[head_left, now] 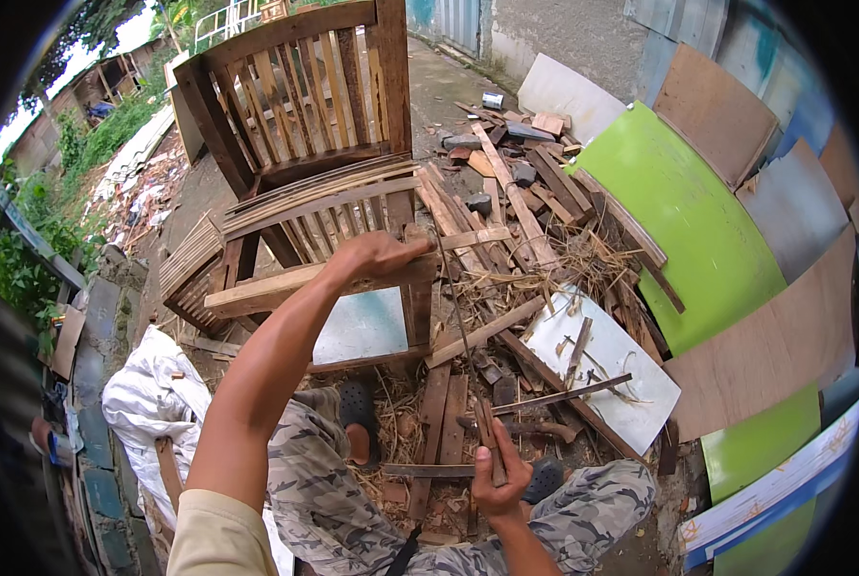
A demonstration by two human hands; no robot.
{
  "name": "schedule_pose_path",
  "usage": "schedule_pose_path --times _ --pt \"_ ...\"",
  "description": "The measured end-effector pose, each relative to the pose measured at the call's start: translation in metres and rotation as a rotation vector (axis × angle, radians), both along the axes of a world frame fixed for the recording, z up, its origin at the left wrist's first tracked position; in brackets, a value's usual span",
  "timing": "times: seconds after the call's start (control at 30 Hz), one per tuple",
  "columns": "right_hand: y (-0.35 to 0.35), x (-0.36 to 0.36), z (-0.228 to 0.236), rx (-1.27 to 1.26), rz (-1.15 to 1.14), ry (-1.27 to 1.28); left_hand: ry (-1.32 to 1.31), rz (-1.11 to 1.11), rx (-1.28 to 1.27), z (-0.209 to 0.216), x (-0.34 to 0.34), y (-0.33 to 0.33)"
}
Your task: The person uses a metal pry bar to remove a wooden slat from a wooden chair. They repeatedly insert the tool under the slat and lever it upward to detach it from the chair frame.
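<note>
A wooden chair frame (295,144) lies tipped on its side amid a scrap wood pile (506,221), beside a green board (689,230). The left hand (377,257) is closed over the frame's armrest rail (286,283). The right hand (501,480) grips the wooden handle of a handsaw (468,355), whose thin blade rises to the rail.

Head cam, looks down (close) over hands, woodpile.
</note>
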State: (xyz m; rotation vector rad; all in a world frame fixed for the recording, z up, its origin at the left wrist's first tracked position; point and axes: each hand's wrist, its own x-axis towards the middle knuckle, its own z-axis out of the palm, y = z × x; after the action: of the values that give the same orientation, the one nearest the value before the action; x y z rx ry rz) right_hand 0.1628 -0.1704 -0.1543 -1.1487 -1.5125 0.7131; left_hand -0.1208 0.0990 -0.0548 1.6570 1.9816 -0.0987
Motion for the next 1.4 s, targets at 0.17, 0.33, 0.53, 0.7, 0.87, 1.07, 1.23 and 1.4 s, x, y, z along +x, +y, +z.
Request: schedule_pose_path --times 0.17,0.33,0.53,0.7,0.87,1.07,1.23,1.4 --pt "0.073 -0.039 0.031 0.077 -0.026 0.072 -0.028 -0.009 0.034 0.005 0.004 -0.006" --pt "0.081 -0.048 0.013 -0.028 -0.037 0.106 -0.036 -0.037 0.040 -0.001 0.001 -0.003" --pt "0.006 -0.005 0.004 -0.027 -0.016 0.032 -0.034 -0.052 0.099 -0.003 -0.005 -0.007" --pt "0.122 -0.059 0.039 0.123 -0.016 0.027 -0.053 -0.056 0.032 0.008 -0.001 -0.002" --pt "0.000 -0.001 -0.022 0.089 0.001 -0.051 -0.090 -0.061 0.012 0.007 0.001 -0.008" --pt "0.047 -0.023 0.040 -0.044 -0.010 0.035 -0.078 -0.058 0.083 0.005 0.003 -0.006" --pt "0.063 -0.031 0.005 -0.087 0.003 0.079 -0.070 -0.038 0.056 0.007 0.001 -0.009" --pt "-0.025 0.019 -0.024 -0.095 0.015 0.070 -0.079 -0.028 0.083 0.008 0.006 -0.008"
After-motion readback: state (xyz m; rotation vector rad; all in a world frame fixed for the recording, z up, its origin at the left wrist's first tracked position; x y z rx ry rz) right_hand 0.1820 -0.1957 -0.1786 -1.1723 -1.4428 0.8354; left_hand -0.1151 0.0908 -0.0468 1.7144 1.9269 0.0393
